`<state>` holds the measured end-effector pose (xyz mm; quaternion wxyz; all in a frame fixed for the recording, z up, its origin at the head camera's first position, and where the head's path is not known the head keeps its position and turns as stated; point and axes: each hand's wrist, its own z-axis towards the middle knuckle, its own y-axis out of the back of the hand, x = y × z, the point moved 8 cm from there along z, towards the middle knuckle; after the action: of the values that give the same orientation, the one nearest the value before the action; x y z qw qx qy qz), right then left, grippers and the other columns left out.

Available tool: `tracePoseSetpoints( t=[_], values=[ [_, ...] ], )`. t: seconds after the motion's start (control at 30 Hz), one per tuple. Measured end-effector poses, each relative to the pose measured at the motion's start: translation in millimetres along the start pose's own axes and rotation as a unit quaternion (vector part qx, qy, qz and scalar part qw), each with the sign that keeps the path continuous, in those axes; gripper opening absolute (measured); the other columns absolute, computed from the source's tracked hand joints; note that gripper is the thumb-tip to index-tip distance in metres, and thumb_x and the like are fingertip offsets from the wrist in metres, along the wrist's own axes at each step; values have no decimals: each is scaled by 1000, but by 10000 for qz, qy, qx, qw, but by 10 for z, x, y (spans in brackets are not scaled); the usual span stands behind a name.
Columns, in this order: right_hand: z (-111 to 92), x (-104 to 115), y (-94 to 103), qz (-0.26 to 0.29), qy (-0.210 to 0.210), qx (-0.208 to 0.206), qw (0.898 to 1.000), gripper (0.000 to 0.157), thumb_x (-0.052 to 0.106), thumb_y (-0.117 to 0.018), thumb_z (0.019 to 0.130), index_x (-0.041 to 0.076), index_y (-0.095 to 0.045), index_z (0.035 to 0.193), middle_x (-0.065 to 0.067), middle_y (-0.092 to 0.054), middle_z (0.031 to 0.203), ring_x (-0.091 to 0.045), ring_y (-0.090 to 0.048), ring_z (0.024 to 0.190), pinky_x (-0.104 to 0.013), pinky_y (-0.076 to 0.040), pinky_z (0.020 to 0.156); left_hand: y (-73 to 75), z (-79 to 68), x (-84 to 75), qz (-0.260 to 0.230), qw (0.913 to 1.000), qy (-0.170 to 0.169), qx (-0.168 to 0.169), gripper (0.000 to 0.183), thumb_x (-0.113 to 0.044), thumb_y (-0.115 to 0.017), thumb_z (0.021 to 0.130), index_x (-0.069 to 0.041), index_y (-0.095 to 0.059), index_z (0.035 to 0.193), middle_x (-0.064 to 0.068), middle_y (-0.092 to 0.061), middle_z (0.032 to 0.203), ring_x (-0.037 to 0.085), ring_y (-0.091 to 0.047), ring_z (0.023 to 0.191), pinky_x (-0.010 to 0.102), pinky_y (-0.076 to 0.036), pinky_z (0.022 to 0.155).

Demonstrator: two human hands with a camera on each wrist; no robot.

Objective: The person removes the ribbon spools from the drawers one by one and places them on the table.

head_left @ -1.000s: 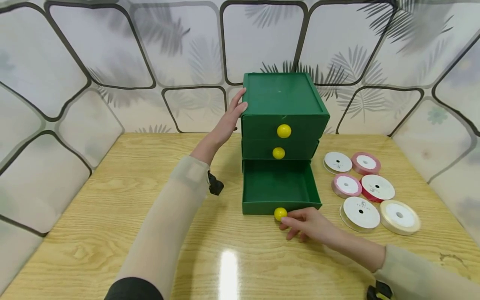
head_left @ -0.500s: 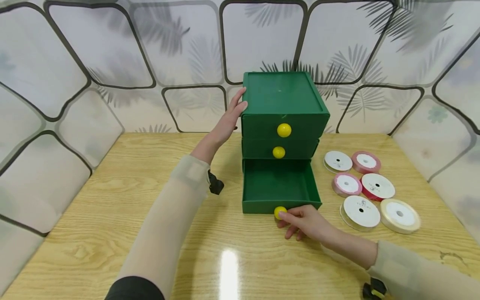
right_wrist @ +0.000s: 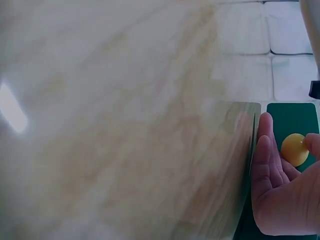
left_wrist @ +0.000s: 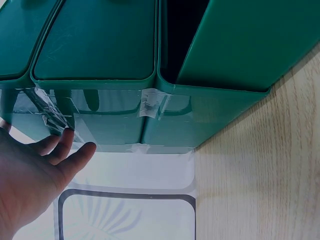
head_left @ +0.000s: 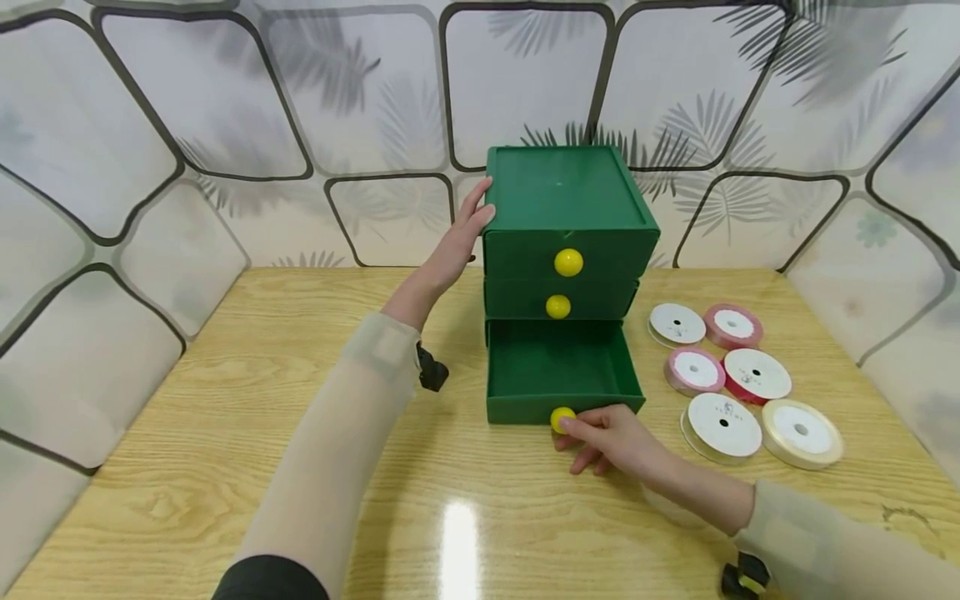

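A green three-drawer cabinet (head_left: 558, 187) stands against the back wall, a round yellow knob on each drawer. Its top and middle drawers are closed, while the bottom drawer (head_left: 555, 367) is pulled out and bare inside. My left hand (head_left: 453, 242) rests on the cabinet's left side near the top edge, fingers extended; the left wrist view shows fingertips at the taped side wall. At the bottom drawer front, my right hand (head_left: 618, 442) pinches the yellow drawer knob (head_left: 562, 419) between thumb and fingers. In the right wrist view, the thumb touches the knob (right_wrist: 295, 150) and the other fingers extend below it.
Several ribbon spools lie right of the cabinet: white ones (head_left: 677, 323), pink ones (head_left: 694, 369), one with red ribbon (head_left: 756, 374) and a cream one (head_left: 801, 433). A patterned wall (head_left: 375, 83) closes off the back of the wooden table (head_left: 300, 350).
The bottom drawer has slid slightly inward, with my right hand moving along at its knob. My left hand stays in place on the cabinet's side.
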<state>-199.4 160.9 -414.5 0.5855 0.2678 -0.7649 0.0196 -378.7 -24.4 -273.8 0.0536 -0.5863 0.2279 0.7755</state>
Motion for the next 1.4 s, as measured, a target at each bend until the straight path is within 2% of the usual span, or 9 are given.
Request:
tracePoseSetpoints(
  t=[0.2, 0.5, 0.93, 1.4],
  values=[
    [87, 33, 70, -24, 74, -72, 9999, 46, 37, -58, 98, -7, -69, 108, -10, -72, 93, -21, -69, 69, -28, -50, 55, -3, -6, 0, -18, 10000, 1, 38, 58, -46, -28, 104, -37, -6, 156, -1, -10, 160, 25, -23, 142, 62, -25, 102],
    [250, 97, 130, -83, -53, -237, 9997, 45, 35, -55, 100, -7, -68, 109, -11, -72, 95, -20, -69, 69, -26, -49, 55, 0, -7, 16, -54, 10000, -5, -12, 59, -47, -29, 103, -37, -7, 156, -8, -3, 161, 26, -22, 143, 63, -24, 103],
    [521, 145, 234, -225, -23, -457, 9987, 45, 34, -53, 101, -7, -68, 109, -12, -72, 97, -19, -69, 69, -26, -48, 54, -6, 7, 6, -87, 9999, -68, 13, 58, -45, -29, 104, -36, -7, 157, -9, 0, 161, 26, -18, 144, 64, -23, 103],
    [739, 159, 372, -46, -1, -787, 9969, 46, 33, -53, 102, -10, -66, 110, -11, -72, 95, -13, -68, 64, -25, -47, 50, -10, 13, 3, -92, 9999, -113, 30, 58, -45, -29, 103, -36, -7, 157, -8, -3, 161, 23, -18, 144, 63, -24, 102]
  ],
)
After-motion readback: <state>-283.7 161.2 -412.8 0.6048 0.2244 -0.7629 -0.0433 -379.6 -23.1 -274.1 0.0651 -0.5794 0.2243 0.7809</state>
